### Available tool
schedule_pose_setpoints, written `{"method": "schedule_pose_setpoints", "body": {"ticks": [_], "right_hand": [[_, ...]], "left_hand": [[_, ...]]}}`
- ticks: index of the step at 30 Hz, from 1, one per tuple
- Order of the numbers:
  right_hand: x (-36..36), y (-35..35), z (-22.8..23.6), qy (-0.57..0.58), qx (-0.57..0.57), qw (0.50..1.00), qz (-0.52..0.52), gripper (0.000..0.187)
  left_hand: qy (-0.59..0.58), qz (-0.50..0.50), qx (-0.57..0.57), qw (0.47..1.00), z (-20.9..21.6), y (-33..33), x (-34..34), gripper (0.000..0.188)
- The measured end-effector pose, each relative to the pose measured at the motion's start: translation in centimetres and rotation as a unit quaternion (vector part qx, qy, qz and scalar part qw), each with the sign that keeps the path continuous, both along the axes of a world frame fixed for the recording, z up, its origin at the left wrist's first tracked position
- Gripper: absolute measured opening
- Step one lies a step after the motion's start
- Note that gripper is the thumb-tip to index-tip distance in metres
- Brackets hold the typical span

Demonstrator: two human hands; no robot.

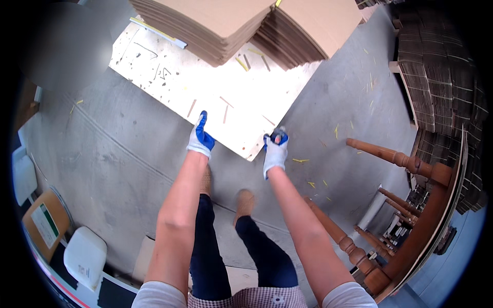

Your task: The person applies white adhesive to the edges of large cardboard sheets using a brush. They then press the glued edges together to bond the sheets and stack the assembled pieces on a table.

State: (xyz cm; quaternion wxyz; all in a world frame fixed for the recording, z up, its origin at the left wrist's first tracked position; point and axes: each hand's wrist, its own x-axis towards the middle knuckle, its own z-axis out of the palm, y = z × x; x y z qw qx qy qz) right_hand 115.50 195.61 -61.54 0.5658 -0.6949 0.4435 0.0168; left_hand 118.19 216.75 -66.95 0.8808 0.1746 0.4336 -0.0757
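Observation:
A pale, dark-spotted board (169, 84) lies at an angle in front of me, its near corner pointing toward my feet. My left hand (201, 137), in a white glove with blue-coated fingers, grips its near left edge with the thumb on top. At the right edge, close to that corner, is my right hand (276, 149) in a matching glove. Its fingers are curled, and a small dark grey shape shows among them that I cannot make out. Stacked brown cardboard sheets (205, 20) rest on the board's far part, with a second cardboard stack (313, 31) beside them.
Yellow strap scraps (336, 132) litter the grey floor (128, 133). An upturned wooden table (426, 226) with turned legs stands close on my right. Bundled cardboard (436, 77) is piled beyond it. White chair (84, 256) and brown chair backs (46, 223) are at lower left.

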Motion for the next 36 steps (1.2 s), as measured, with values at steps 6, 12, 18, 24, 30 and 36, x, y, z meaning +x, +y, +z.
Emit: {"method": "schedule_pose_setpoints", "body": {"ticks": [6, 12, 18, 24, 30, 36], "right_hand": [[-1.3, -3.5, 6.6, 0.099, -0.068, 0.982, 0.146, 0.036], [-1.8, -8.5, 12.6, 0.133, -0.12, 0.959, 0.218, 0.04], [-4.3, -14.8, 22.4, 0.146, -0.205, 0.917, 0.308, 0.027], [-6.8, -23.8, 28.2, 0.325, -0.064, 0.935, 0.131, 0.034], [-1.9, -27.3, 31.0, 0.358, -0.102, 0.911, 0.177, 0.029], [-3.6, -32.6, 35.1, 0.312, -0.253, 0.875, 0.27, 0.029]], "left_hand": [[0.052, 0.029, 0.012, 0.998, -0.6, 1.2, -0.4, 0.042], [0.056, -0.002, -0.015, 0.998, 0.5, 1.1, 0.3, 0.047], [0.158, 0.016, 0.006, 0.987, 3.1, 0.5, 2.4, 0.042], [0.145, 0.03, 0.013, 0.989, 4.2, 0.3, 3.9, 0.047], [0.18, -0.006, 0.015, 0.984, 5.7, 0.0, 7.4, 0.039], [0.173, 0.003, -0.02, 0.985, 4.4, -0.5, 7.5, 0.04]]}}
